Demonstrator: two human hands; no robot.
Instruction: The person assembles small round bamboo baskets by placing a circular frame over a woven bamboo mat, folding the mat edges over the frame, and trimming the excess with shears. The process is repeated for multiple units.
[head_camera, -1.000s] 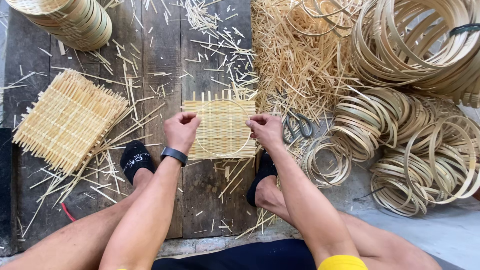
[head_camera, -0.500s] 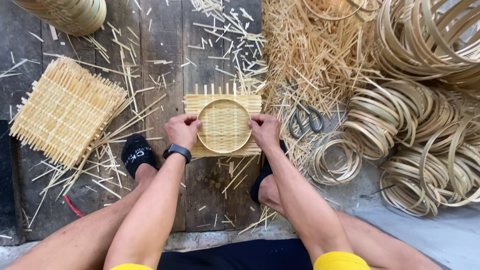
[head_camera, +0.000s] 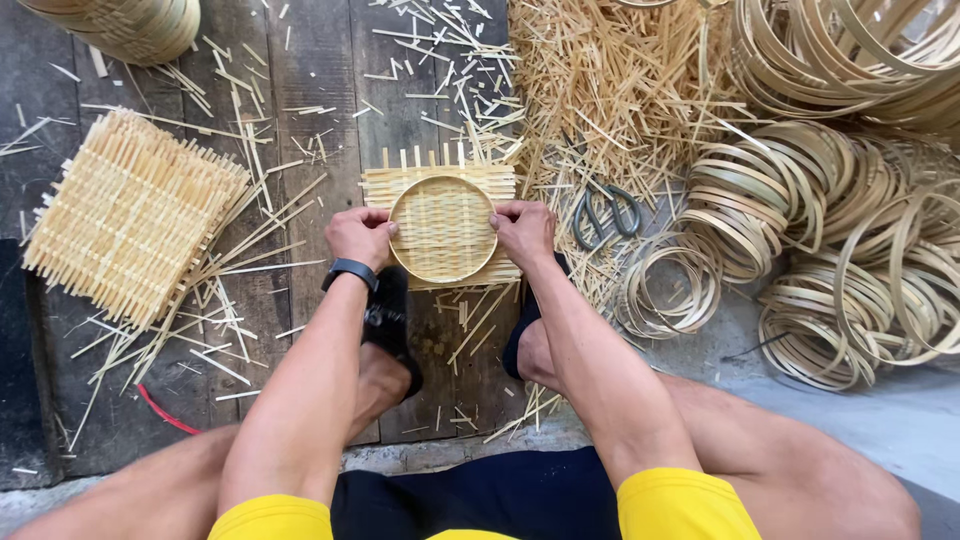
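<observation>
Gripping the bamboo hoop (head_camera: 442, 228) from both sides, the left hand (head_camera: 360, 238) has its fingers curled onto the hoop's left edge and the right hand (head_camera: 522, 232) is clamped on the right edge, thumbs on top, so the ring sits pinned flat between them. The hoop lies on a small woven square mat (head_camera: 440, 190), right in the middle of it, on the wooden plank floor (head_camera: 310, 90) just past the person's feet, and I reckon the two-sided grip is there to press the ring evenly into the weave so it doesn't skid off centre. The mat is a tight checker weave of pale flat strips with loose ends poking out along the top like a comb, while the hoop is a thin smooth band bent into a clean circle. There's a black watch (head_camera: 350, 271) on the left wrist. Just to the right of the right hand a pair of scissors (head_camera: 605, 212) lies on the litter, within easy reach. Further out on the left sits a stack of woven squares (head_camera: 130, 215), same straw colour and bristly at the edges, lying at an angle. To the right is a big tangle of bamboo rings (head_camera: 850, 240), springy coiled bands overlapping every which way, and above them a messy pile of offcut splints (head_camera: 620, 80), thin, stiff and stick-like. Trimmings are scattered all over the dark weathered planks, and a bit of red cord (head_camera: 165, 415) shows near the left leg
</observation>
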